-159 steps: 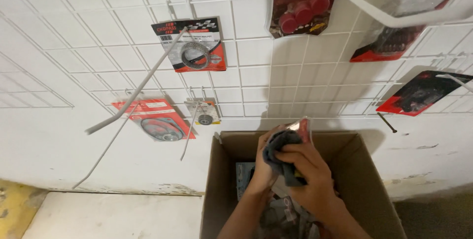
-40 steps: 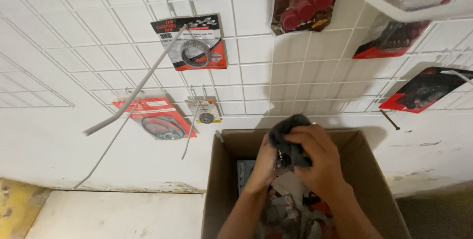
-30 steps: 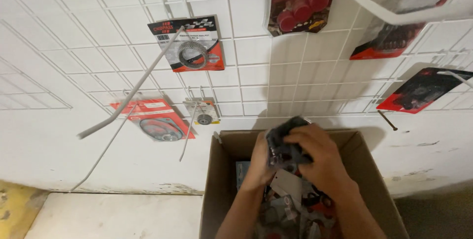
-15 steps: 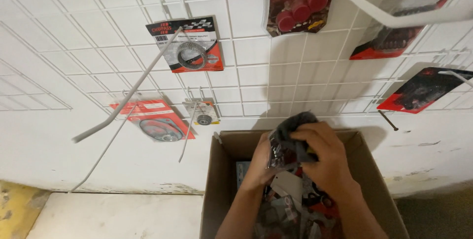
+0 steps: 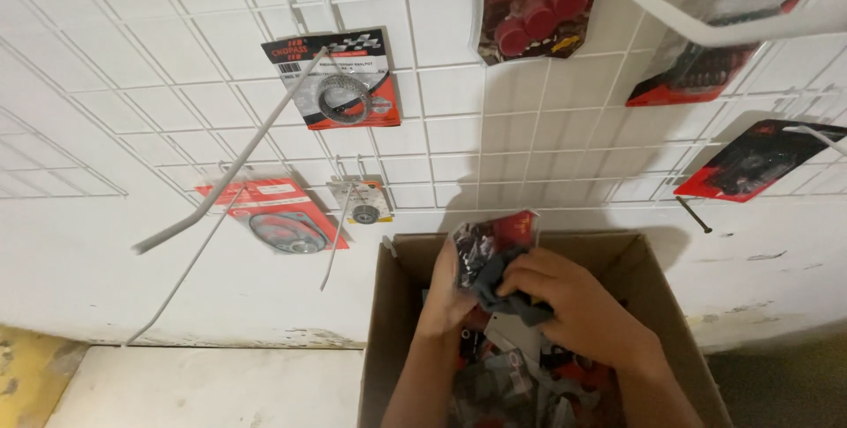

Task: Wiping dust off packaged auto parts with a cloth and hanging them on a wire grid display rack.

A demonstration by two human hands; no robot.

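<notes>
An open cardboard box (image 5: pixel 390 322) stands below me against the wall, filled with several red, grey and black blister packs (image 5: pixel 520 375). Both my hands are over it. My left hand (image 5: pixel 445 291) grips the left side of a small red-and-black packaged part (image 5: pixel 487 247), lifted above the box's far edge. My right hand (image 5: pixel 578 304) closes over the same pack and the ones beneath it from the right. The hands hide the lower half of the pack.
A white wire grid (image 5: pixel 441 119) covers the wall, with long white hooks (image 5: pixel 234 163) sticking out. Hanging on it are a red card with a metal ring (image 5: pixel 340 84), a red disc pack (image 5: pixel 278 216), a small bearing card (image 5: pixel 363 203) and red packs at the upper right (image 5: pixel 529 9).
The pack in my hands has risen a little and tilted, so its red top now shows above the box's far edge. My right hand has slid lower on it.
</notes>
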